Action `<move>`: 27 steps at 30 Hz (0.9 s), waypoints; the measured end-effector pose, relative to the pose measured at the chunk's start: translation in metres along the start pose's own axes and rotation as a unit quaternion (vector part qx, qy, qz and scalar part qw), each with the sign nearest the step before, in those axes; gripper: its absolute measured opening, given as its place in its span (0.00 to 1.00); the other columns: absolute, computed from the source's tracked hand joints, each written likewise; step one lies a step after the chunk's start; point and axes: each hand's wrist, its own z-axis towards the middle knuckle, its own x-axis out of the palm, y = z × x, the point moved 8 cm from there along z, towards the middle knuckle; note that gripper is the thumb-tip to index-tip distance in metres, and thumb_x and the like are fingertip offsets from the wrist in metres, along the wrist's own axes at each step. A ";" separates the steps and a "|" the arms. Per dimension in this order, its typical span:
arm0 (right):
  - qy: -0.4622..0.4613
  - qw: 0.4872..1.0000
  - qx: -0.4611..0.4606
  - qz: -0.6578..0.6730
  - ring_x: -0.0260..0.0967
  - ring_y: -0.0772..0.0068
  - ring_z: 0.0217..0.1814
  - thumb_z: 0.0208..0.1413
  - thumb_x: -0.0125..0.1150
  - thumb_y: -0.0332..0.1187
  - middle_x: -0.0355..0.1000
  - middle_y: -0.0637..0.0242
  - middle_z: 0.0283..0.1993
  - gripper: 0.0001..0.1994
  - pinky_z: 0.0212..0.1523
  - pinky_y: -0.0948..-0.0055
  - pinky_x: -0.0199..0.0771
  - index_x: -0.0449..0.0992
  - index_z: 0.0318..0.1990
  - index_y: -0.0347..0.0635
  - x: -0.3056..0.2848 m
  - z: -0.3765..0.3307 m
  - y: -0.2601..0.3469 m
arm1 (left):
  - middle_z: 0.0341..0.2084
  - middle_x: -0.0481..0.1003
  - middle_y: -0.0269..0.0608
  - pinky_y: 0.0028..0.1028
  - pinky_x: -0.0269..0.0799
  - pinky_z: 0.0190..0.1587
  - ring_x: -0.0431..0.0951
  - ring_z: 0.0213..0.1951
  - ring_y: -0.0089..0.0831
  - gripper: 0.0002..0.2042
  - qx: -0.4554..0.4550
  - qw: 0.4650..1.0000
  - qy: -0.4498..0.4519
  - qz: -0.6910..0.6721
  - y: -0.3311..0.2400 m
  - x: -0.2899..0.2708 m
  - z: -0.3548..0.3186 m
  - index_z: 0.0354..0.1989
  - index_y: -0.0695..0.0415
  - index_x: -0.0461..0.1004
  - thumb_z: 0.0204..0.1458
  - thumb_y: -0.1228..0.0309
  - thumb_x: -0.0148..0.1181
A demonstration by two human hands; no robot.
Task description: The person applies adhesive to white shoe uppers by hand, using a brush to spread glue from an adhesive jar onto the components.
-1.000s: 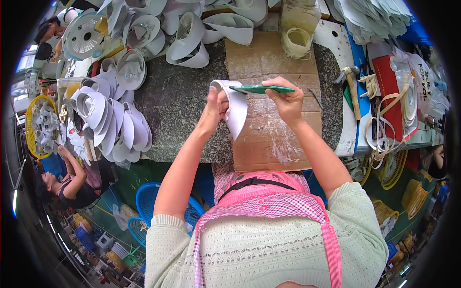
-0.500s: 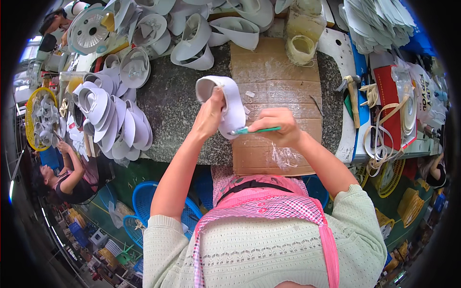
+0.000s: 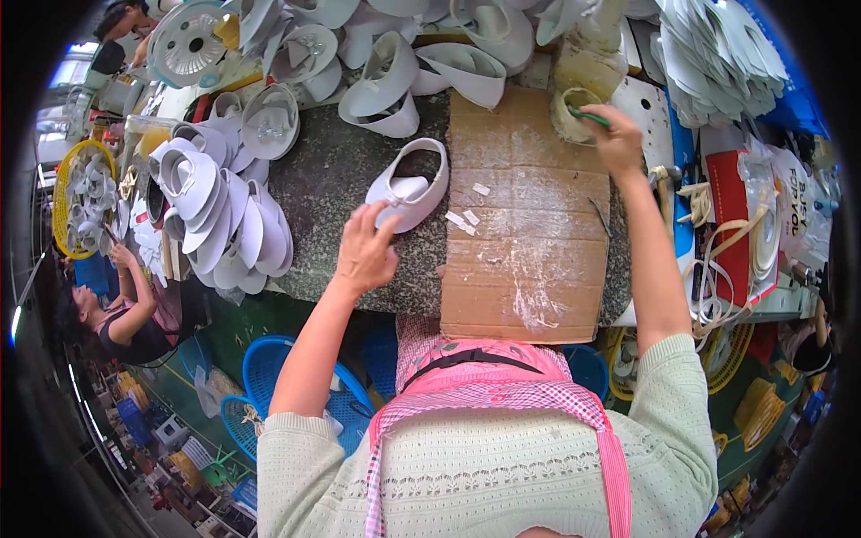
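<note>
A white shoe upper (image 3: 423,204), curved with an open hollow, stands on the speckled dark worktop left of the cardboard. My left hand (image 3: 365,253) is open at its near side, fingers apart; the fingertips are at or very close to its edge. My right hand (image 3: 619,142) pinches a green-handled brush (image 3: 590,117) at the far right. The brush's tip goes into the mouth of a crusted, yellowish glue pot (image 3: 569,133) and is hidden there. Small white strips (image 3: 462,222) lie on the glue-smeared cardboard sheet (image 3: 493,296) between my hands.
Stacked white uppers (image 3: 220,202) stand to the left, and more (image 3: 381,81) line the far edge. Flat white pieces (image 3: 717,63) are piled at the far right. A red box (image 3: 728,179) with tape rolls sits right. Blue baskets (image 3: 269,368) are below; a co-worker (image 3: 134,309) sits left.
My left hand has set the shoe upper down on the worktop and loosened its fingers. My right hand has moved the brush from the upper to the glue pot, far right.
</note>
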 end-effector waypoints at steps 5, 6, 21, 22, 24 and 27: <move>-0.134 0.964 0.141 0.183 0.66 0.80 0.28 0.47 0.59 0.29 0.71 0.73 0.27 0.06 0.30 0.81 0.64 0.76 0.34 0.38 -0.047 -0.009 -0.025 | 0.42 0.63 0.43 0.35 0.63 0.44 0.65 0.46 0.41 0.19 0.046 0.993 -0.079 0.077 0.009 0.009 0.004 0.40 0.52 0.66 0.33 0.77 0.57; -0.118 0.969 0.174 0.128 0.66 0.79 0.28 0.48 0.59 0.27 0.71 0.72 0.28 0.05 0.29 0.82 0.64 0.76 0.33 0.37 -0.048 -0.020 -0.038 | 0.38 0.65 0.42 0.34 0.66 0.41 0.67 0.42 0.40 0.17 0.060 0.991 -0.121 0.018 0.008 0.000 0.011 0.37 0.53 0.67 0.34 0.77 0.58; 0.139 0.564 0.355 0.732 0.49 0.57 0.62 0.41 0.61 0.28 0.50 0.51 0.61 0.08 0.57 0.62 0.50 0.74 0.31 0.39 0.101 -0.098 0.151 | 0.38 0.64 0.37 0.21 0.65 0.39 0.65 0.40 0.24 0.06 -0.249 0.813 -0.336 -0.404 0.014 -0.025 0.004 0.35 0.57 0.68 0.48 0.76 0.54; 0.144 0.542 0.354 0.749 0.47 0.57 0.63 0.42 0.61 0.28 0.49 0.51 0.62 0.07 0.58 0.61 0.49 0.73 0.31 0.39 0.103 -0.099 0.153 | 0.38 0.64 0.37 0.21 0.64 0.39 0.65 0.41 0.25 0.07 -0.271 0.803 -0.329 -0.417 0.013 -0.016 0.004 0.35 0.57 0.68 0.47 0.76 0.55; 0.169 0.516 0.344 0.766 0.44 0.57 0.65 0.42 0.60 0.27 0.48 0.49 0.63 0.06 0.59 0.62 0.46 0.73 0.31 0.40 0.105 -0.092 0.173 | 0.35 0.65 0.37 0.20 0.63 0.37 0.65 0.38 0.24 0.06 -0.283 0.796 -0.329 -0.423 0.011 0.000 -0.002 0.34 0.58 0.69 0.47 0.73 0.56; 0.219 0.538 0.317 0.750 0.46 0.59 0.64 0.44 0.59 0.28 0.47 0.49 0.63 0.06 0.56 0.65 0.51 0.72 0.31 0.41 0.118 -0.095 0.181 | 0.30 0.66 0.40 0.25 0.63 0.37 0.67 0.35 0.28 0.08 -0.365 0.782 -0.252 -0.438 0.016 0.031 -0.007 0.32 0.59 0.70 0.48 0.67 0.56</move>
